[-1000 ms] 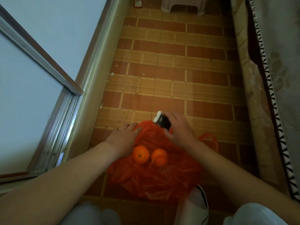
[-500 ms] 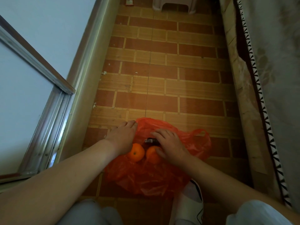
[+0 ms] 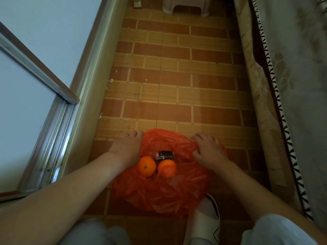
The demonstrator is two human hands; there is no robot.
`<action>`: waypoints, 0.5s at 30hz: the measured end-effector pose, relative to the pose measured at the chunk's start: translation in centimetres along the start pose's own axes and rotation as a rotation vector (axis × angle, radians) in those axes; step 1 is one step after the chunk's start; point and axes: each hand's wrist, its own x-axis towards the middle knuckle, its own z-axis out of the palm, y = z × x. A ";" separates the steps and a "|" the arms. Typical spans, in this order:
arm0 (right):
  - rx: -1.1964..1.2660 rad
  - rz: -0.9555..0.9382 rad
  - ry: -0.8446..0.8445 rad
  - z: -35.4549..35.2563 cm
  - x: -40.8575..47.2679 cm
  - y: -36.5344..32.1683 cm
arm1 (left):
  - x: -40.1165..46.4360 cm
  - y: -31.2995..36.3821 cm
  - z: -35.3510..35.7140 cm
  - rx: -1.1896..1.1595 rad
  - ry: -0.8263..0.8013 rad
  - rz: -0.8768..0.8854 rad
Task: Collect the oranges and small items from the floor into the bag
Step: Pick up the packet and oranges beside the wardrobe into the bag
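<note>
A red plastic bag (image 3: 159,193) lies spread on the tiled floor in front of me. Two oranges sit side by side on it, one to the left (image 3: 146,166) and one to the right (image 3: 167,169). A small black packet (image 3: 164,155) lies just beyond them on the bag. My left hand (image 3: 126,149) rests on the bag's left edge with its fingers stretched forward. My right hand (image 3: 208,150) rests on the bag's right edge, fingers slightly bent, holding nothing else.
A white plastic stool (image 3: 185,7) stands at the far end of the floor, with a small red packet (image 3: 137,3) lying left of it. A door frame (image 3: 58,110) runs along the left, a cloth-covered bed edge (image 3: 276,103) along the right. A white slipper (image 3: 203,220) is near the bag.
My right hand lowered the black packet onto the bag beside the oranges, let it go and moved to the bag's right edge. My left hand stayed on the left edge.
</note>
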 end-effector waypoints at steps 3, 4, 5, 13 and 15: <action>-0.053 0.000 -0.057 -0.1 0.0 -0.3 | -0.1 -0.1 -0.1 0.042 -0.045 -0.089; -0.063 0.004 -0.072 -0.1 0.0 -0.4 | -0.1 -0.1 -0.1 0.057 -0.081 -0.119; -0.070 0.009 -0.086 -0.2 0.0 -0.5 | -0.1 -0.1 -0.2 0.076 -0.116 -0.149; -0.038 0.056 -0.036 -1.2 0.6 -1.1 | -0.9 -0.3 -1.4 0.153 -0.313 -0.231; 0.018 0.078 0.002 -1.7 1.0 -1.4 | -1.0 -0.4 -1.7 0.142 -0.276 -0.251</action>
